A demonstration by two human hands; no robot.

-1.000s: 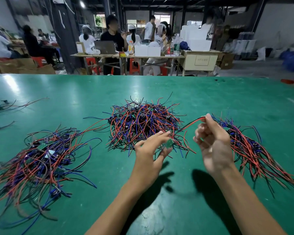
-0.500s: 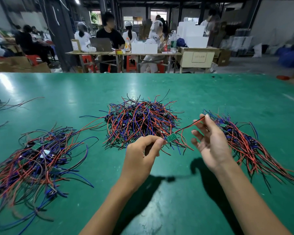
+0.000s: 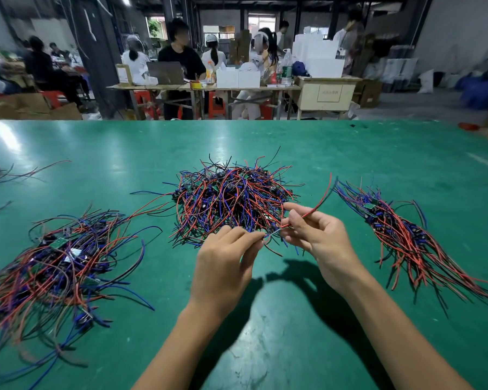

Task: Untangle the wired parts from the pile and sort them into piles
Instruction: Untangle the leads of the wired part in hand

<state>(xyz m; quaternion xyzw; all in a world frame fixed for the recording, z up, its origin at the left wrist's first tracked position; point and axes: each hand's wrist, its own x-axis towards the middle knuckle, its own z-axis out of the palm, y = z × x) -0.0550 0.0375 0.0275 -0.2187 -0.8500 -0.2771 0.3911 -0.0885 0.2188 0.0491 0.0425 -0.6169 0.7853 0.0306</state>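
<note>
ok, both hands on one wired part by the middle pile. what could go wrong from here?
1. The left hand and right hand hold the part right against the middle pile; its loose wires may snag there and drag others out.
2. The red wire sticks out toward the right pile and could catch it, disturbing the aligned wires.
3. Pulling on thin wires could strain their joints.
</note>
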